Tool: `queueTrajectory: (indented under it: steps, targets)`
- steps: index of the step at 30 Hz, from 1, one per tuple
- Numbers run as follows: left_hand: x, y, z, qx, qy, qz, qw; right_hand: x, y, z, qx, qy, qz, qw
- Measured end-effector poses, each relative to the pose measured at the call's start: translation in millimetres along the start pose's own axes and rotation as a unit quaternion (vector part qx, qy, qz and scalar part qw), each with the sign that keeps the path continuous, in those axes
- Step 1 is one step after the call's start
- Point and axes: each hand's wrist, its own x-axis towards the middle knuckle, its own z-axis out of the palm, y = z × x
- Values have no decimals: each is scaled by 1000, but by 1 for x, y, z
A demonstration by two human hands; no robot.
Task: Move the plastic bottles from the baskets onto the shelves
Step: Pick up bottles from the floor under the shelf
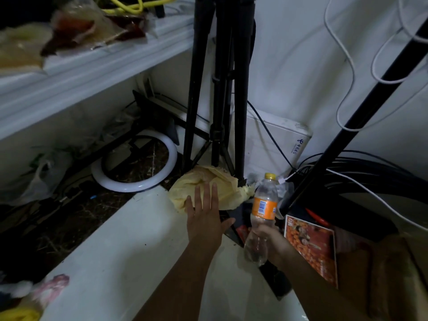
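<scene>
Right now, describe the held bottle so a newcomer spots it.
Find the black tripod by the white wall. Right of its feet, the right hand grips a clear plastic bottle. Its orange label and yellow cap separate it from the crumpled yellow bag nearby.

This looks like a cluttered storeroom corner used for filming: a black tripod (220, 89) stands against the white wall (289, 54), a ring light (136, 184) lies on the dark floor (69, 216), loose white cables (347, 66) hang down, and plastic bags (76, 26) crowd a white shelf (92, 72).
</scene>
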Motion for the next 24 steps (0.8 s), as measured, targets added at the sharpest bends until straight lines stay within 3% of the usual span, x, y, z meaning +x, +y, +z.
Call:
queueTrajectory:
  steps: [3,9,18,24]
  targets:
    - [0,0,-4,7,7,0,1000,-1,2,-3,2,-33,-12,999]
    - [0,-4,-5,7,27,-20,999,-1,1,16,2,-20,-7,1000]
    - [-11,-9,-13,-24,-11,-44,999,-4,7,33,23,84,-44,995]
    - [-69,-10,-79,-23,-101,-60,993,-68,-22,42,-148,44,37,987]
